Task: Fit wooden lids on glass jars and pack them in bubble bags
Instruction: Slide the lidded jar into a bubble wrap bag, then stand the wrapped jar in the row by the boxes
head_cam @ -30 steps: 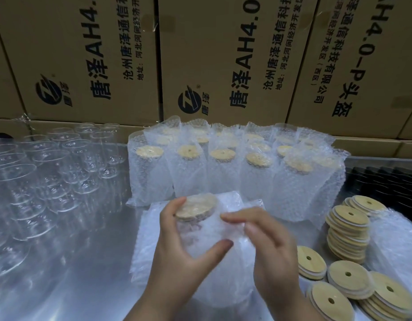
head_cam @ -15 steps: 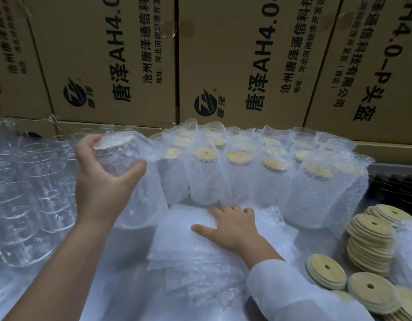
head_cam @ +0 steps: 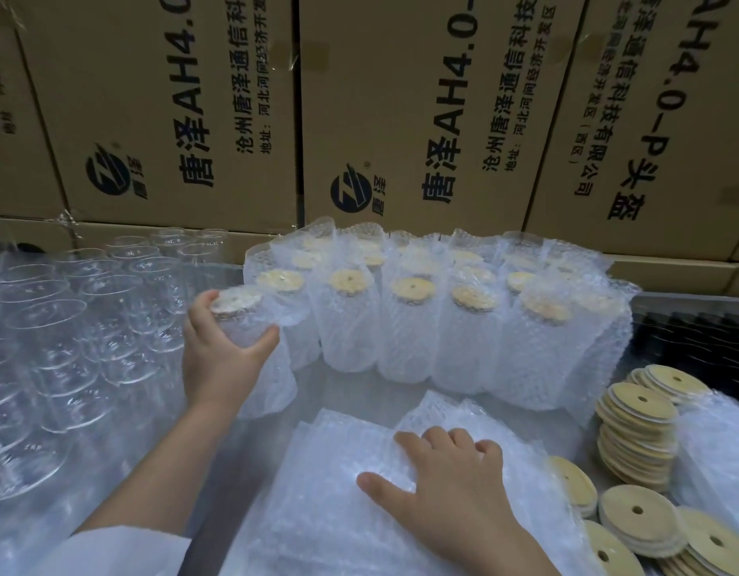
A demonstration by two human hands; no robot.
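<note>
My left hand (head_cam: pixel 222 351) grips a bagged jar (head_cam: pixel 255 338) with a wooden lid, standing at the left end of a row of packed jars (head_cam: pixel 413 322). My right hand (head_cam: pixel 455 492) lies flat, fingers spread, on a stack of flat bubble bags (head_cam: pixel 334 492) near me. Several bare glass jars (head_cam: pixel 64 322) stand open-mouthed on the left. Round wooden lids with a centre hole (head_cam: pixel 638 426) are piled at the right.
Large printed cardboard boxes (head_cam: pixel 401 110) form a wall behind the table. A dark tray of black items (head_cam: pixel 692 338) sits at the far right. More lids (head_cam: pixel 646 517) lie loose at the lower right, beside a bubble-wrapped bundle (head_cam: pixel 717 459).
My left hand carried the bagged jar from in front of me to the left end of the packed row. My right hand let go and came down on the bubble bag stack.
</note>
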